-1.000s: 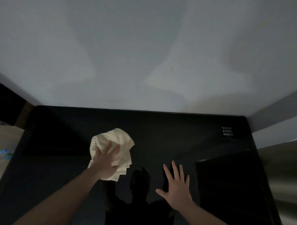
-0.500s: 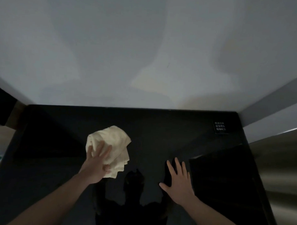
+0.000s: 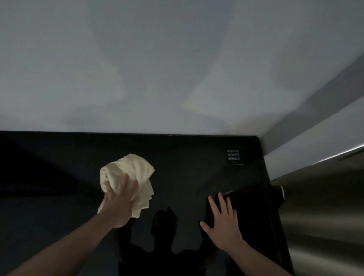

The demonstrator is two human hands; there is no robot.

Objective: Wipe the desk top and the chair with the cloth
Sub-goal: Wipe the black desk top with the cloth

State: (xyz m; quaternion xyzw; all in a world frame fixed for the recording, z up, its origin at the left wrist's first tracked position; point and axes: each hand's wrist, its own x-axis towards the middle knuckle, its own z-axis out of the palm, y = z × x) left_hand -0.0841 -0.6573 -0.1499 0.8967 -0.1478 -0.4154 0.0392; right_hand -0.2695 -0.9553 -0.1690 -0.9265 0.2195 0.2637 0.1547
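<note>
My left hand (image 3: 119,206) presses the bunched cloth (image 3: 127,177) flat-fingered onto the desk (image 3: 186,171), unwiped top stretching away toward the wall, while my right hand (image 3: 222,222) rests open, empty, alongside.

The left hand (image 3: 119,206) hides part of the cloth (image 3: 128,173) beneath it. Far beyond the right hand (image 3: 223,224), the label (image 3: 234,156) has unreadable print.
</note>
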